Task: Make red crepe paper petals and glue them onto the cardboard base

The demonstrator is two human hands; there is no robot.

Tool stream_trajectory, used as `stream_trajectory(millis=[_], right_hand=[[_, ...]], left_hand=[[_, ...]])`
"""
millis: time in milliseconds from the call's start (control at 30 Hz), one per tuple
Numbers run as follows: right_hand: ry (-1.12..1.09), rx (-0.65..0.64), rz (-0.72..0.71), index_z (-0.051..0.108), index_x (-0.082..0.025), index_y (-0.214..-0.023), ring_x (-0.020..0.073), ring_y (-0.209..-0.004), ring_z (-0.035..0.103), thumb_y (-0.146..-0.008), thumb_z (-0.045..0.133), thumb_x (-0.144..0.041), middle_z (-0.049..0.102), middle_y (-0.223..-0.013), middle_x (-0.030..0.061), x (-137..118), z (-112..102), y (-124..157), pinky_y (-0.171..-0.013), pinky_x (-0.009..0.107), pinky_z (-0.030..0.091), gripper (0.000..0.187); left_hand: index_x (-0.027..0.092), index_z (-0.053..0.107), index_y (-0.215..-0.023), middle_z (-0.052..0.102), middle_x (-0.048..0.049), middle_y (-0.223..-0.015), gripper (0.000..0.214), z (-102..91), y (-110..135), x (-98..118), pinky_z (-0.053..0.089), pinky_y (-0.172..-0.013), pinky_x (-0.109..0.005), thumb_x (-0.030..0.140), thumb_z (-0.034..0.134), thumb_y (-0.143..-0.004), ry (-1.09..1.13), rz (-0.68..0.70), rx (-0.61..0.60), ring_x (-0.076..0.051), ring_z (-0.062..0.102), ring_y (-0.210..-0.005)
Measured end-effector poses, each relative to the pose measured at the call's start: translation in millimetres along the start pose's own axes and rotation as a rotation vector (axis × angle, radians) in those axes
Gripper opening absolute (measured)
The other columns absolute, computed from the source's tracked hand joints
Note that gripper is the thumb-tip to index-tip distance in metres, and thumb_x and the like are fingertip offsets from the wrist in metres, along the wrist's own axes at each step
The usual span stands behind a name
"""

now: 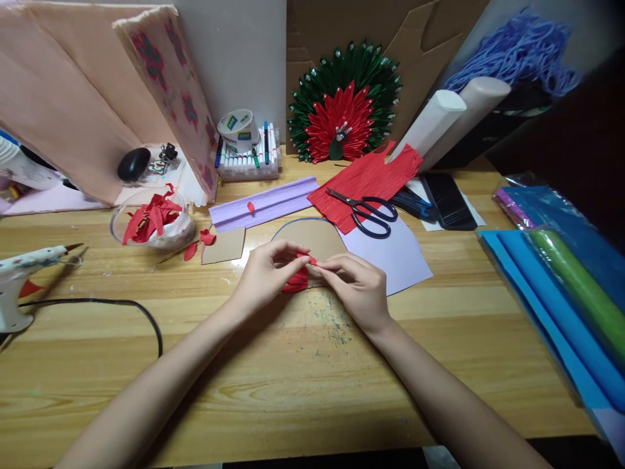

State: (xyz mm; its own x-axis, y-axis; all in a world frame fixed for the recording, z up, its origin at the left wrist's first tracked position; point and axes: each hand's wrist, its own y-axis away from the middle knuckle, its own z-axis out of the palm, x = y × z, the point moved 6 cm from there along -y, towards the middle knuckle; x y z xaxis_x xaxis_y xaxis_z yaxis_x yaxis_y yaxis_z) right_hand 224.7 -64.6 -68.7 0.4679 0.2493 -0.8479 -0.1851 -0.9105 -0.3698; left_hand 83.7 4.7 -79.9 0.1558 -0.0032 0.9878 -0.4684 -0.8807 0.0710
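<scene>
Between finger and thumb of both hands is a small piece of red crepe paper [307, 258]. My left hand [271, 270] is closed on its left side, and my right hand [356, 280] pinches its right end. More red crepe paper [295, 281] shows below the left fingers, partly hidden. Under the hands lies a rounded piece of cardboard [312, 234] with a blue line along its edge. Scissors [364, 212] with dark handles rest on a red crepe paper sheet [371, 179] behind my right hand, over lilac paper [390, 254].
A clear bowl [183, 231] of red scraps stands at left, near a hot glue gun [24, 280] and its black cord. A green and red paper fan ornament [344, 104] leans at the back. Marker pens [249, 153], a phone [448, 200] and blue paper packs [551, 293] lie around.
</scene>
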Motion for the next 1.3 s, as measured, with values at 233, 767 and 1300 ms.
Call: stream_trajectory(millis=[233, 767, 1300], right_hand=[[-0.017, -0.018, 0.046, 0.071, -0.019, -0.083, 0.0144, -0.072, 0.064, -0.081, 0.063, -0.018, 0.070, -0.081, 0.0039, -2, 2, -1, -0.062, 0.026, 0.053, 0.008], [-0.262, 0.032, 0.291, 0.072, -0.021, -0.085, 0.0171, -0.080, 0.068, -0.076, 0.069, -0.025, 0.072, -0.087, 0.0034, 17, 10, 4, -0.074, 0.028, 0.055, 0.011], [0.022, 0.066, 0.140, 0.068, -0.021, -0.079, 0.0162, -0.073, 0.063, -0.082, 0.061, -0.021, 0.068, -0.078, 0.0025, 5, 3, 0, -0.069, 0.028, 0.050, 0.007]], left_hand=[[0.013, 0.068, -0.084, 0.071, -0.0074, -0.085, 0.020, 0.8, -1, -4, 0.052, -0.074, -0.029, 0.029, 0.070, -0.072, 0.087, -0.083, 0.000, -0.016, 0.066, -0.077], [0.014, 0.070, -0.085, 0.072, -0.0068, -0.085, 0.016, 2.4, 2, -8, 0.053, -0.072, -0.027, 0.027, 0.068, -0.075, 0.060, 0.032, 0.104, -0.016, 0.067, -0.076], [0.015, 0.070, -0.087, 0.072, -0.0069, -0.086, 0.019, 4.8, 5, -7, 0.054, -0.072, -0.028, 0.029, 0.069, -0.074, 0.102, 0.035, 0.109, -0.017, 0.068, -0.076]])
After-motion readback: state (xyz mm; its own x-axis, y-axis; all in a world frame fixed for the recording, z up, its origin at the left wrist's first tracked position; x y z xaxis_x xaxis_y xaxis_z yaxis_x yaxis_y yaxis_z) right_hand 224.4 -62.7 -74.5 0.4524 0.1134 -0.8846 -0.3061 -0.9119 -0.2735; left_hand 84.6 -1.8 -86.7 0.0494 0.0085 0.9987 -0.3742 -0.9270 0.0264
